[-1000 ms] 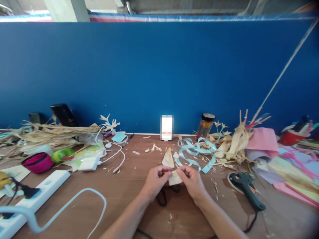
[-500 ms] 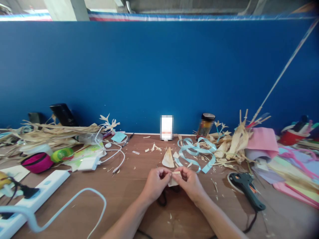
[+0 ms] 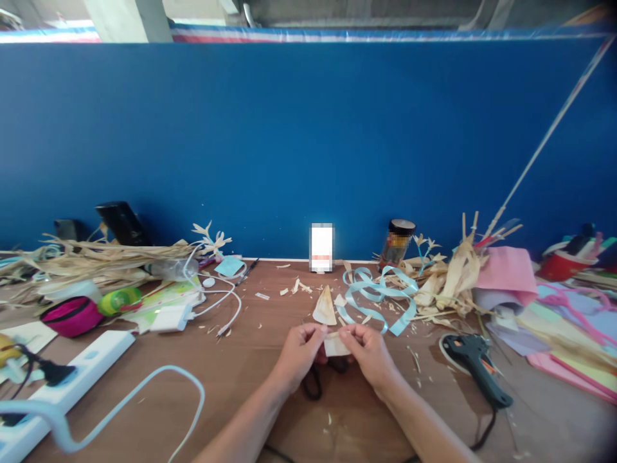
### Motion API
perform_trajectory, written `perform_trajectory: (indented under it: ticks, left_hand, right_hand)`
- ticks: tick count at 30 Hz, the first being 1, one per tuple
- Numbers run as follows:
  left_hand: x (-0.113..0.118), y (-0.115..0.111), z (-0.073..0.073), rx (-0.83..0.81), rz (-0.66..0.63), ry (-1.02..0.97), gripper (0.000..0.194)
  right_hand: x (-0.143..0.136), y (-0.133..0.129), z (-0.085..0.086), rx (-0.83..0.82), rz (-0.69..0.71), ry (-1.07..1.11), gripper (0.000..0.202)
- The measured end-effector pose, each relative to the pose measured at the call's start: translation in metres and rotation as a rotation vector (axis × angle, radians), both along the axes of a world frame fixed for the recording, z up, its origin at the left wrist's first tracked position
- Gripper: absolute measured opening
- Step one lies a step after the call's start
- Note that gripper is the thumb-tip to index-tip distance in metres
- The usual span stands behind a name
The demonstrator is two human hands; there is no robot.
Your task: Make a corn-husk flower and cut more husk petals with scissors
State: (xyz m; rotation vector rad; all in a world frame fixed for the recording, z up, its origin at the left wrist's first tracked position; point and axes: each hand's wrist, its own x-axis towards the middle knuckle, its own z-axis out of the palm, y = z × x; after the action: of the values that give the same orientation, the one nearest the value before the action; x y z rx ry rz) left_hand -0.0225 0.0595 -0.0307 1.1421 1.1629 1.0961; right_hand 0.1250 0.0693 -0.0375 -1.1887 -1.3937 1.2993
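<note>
From the head view, the only one I have, I take the triangular husk piece [image 3: 325, 307] on the desk [image 3: 241, 392] as my landmark. Just on the near side of it, my left hand [image 3: 299, 355] and right hand [image 3: 369, 350] share a small pale piece [image 3: 336, 347]. The left fingers are pinched at its left end; the right fingers grip its other end, thumb on top. Half a second ago my right thumb covered more of it; now it spans the gap, its flat face showing. I read that as adjusting the piece, with the shaping unfinished. The blue ribbon [image 3: 399, 325] lies right of the landmark; the glue gun [image 3: 482, 376], farther right and nearer me, is untouched.
</note>
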Motion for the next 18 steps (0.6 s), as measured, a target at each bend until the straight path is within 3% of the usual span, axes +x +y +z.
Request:
perform_trajectory:
  ticks: [4,9,18]
  left_hand:
    - [0.0018,-0.0006,0.0002,-0.109,0.053,-0.124,0.042]
    - [0.0008,-0.0018,0.0005,-0.022,-0.012,-0.056,0.033]
    - [-0.0008,0.0018,-0.0066,0.039,0.035,0.006,0.031]
  right_hand:
    - [0.0003,0.0005,0.0009,0.013,-0.028,0.007,0.032]
    - [0.0011,0.0011,-0.0019,0.017,-0.053,0.002,0.033]
    - [0.0004,0.0010,-0.0034,0.050,-0.046,0.004,0.033]
